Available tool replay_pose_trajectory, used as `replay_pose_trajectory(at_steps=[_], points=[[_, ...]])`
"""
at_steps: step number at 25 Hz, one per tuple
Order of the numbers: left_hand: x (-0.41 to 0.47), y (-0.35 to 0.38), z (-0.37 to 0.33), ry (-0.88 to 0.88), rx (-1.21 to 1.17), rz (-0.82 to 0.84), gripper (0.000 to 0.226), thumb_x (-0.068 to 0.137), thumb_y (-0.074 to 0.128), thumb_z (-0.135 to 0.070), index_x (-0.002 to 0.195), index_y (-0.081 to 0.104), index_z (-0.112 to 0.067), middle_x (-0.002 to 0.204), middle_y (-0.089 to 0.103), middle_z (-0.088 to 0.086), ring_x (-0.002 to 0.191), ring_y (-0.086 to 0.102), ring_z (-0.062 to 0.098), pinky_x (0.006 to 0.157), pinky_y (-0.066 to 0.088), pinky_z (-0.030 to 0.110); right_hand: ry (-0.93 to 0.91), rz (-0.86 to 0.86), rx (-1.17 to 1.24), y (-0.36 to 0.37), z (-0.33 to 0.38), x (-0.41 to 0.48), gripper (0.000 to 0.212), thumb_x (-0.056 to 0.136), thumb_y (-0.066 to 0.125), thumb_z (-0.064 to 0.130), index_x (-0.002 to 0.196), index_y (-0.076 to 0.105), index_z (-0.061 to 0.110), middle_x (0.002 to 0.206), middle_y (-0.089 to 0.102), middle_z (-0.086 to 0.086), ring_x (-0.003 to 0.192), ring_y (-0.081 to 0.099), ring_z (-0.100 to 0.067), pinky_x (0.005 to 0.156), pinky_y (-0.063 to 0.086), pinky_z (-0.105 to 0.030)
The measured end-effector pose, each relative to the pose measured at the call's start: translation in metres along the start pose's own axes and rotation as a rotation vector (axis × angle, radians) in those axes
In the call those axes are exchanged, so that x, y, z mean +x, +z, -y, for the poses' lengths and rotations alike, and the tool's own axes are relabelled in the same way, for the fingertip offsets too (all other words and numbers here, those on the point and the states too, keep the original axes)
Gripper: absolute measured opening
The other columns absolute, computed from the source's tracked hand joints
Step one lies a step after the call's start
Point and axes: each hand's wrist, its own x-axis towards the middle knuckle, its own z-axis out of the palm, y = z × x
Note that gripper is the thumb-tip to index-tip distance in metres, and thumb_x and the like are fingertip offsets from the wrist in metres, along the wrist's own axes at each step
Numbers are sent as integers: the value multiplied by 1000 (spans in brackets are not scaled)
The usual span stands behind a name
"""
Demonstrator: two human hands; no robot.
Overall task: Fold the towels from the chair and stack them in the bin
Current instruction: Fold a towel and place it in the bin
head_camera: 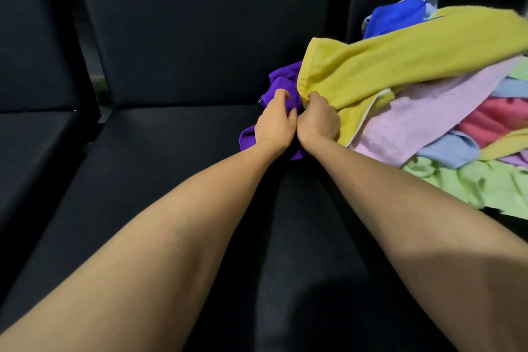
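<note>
A heap of towels lies on the right of a black seat [171, 157]. A big yellow towel [400, 57] drapes over the top, above a pale pink towel [423, 111], a coral one [497, 120], light blue and light green ones [457, 180]. A purple towel [281, 77] sticks out at the heap's left edge. My left hand [275, 121] grips the purple towel, fingers curled into its cloth. My right hand [318, 120] sits beside it, fingers curled at the yellow towel's lower corner. No bin shows in view.
The black seat's backrest [214, 23] rises behind the heap. Another dark seat [34, 137] stands to the left, with a gap between the two. A royal blue towel [397, 17] pokes up at the back of the heap.
</note>
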Motion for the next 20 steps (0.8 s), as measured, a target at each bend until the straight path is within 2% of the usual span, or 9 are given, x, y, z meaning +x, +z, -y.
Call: replay_pose_trajectory(at_steps=[3, 4, 6, 8, 11, 14, 15, 17, 20], points=[[-8, -9, -11, 10, 22, 16, 68, 90, 52, -17, 147, 19, -33, 145, 29, 6, 95, 56, 28, 78, 45, 39, -101, 60, 71, -19, 2, -16, 29, 97, 37, 17, 122, 47, 7, 122, 57, -16, 112, 53, -35, 82, 39, -38], [-11, -14, -17, 33, 50, 26, 68, 90, 50, -18, 147, 18, -35, 150, 19, 6, 98, 54, 27, 79, 45, 39, -131, 72, 88, -27, 2, -22, 31, 97, 35, 19, 123, 48, 8, 121, 59, -17, 111, 54, -35, 80, 39, -37], [-14, -23, -28, 42, 61, 76, 51, 93, 47, -21, 142, 36, -27, 154, 18, 3, 112, 50, 25, 85, 43, 36, -144, 105, 133, -46, 2, -31, 32, 95, 37, 22, 121, 53, 12, 118, 61, -17, 109, 54, -36, 78, 38, -35], [-16, -34, -44, 74, 93, 146, 32, 89, 48, -22, 117, 61, -12, 143, 40, 7, 119, 49, 26, 83, 41, 30, -136, 104, 211, -65, 4, -37, 25, 91, 42, 23, 105, 62, 15, 109, 64, -16, 103, 56, -35, 73, 36, -33], [-33, -46, -61, 206, 113, 201, 40, 65, 44, -24, 84, 68, 2, 93, 65, 15, 87, 60, 28, 64, 34, 26, -114, 94, 358, -92, 5, -50, 25, 87, 48, 19, 62, 47, 13, 69, 54, -9, 79, 50, -30, 60, 28, -30], [-47, -62, -76, 9, -347, 296, 23, 70, 51, -5, 81, 63, 11, 61, 61, 6, 63, 58, 17, 60, 44, 24, -117, 136, 572, -118, 26, -52, 41, 86, 49, 12, 49, 34, 16, 52, 33, 0, 68, 39, -22, 55, 24, -32], [-55, -68, -80, -28, -486, 292, 14, 73, 48, 4, 80, 60, 4, 61, 58, 6, 62, 57, 19, 61, 46, 27, -116, 173, 629, -129, 33, -59, 41, 86, 49, 11, 49, 34, 16, 53, 32, 0, 65, 37, -19, 54, 25, -31], [-68, -84, -85, -112, -543, 316, 27, 80, 38, 10, 86, 54, -11, 71, 58, 6, 67, 57, 21, 63, 51, 31, -70, 255, 778, -145, 45, -70, 37, 85, 49, 9, 50, 35, 14, 54, 33, -1, 57, 33, -17, 49, 26, -25], [-85, -103, -86, -252, -606, 474, 22, 89, 39, -1, 98, 53, -16, 86, 58, 3, 79, 57, 18, 73, 50, 33, 129, 508, 1149, -151, 43, -77, 15, 66, 52, 18, 53, 46, 12, 59, 41, -8, 57, 39, -22, 57, 35, -26]])
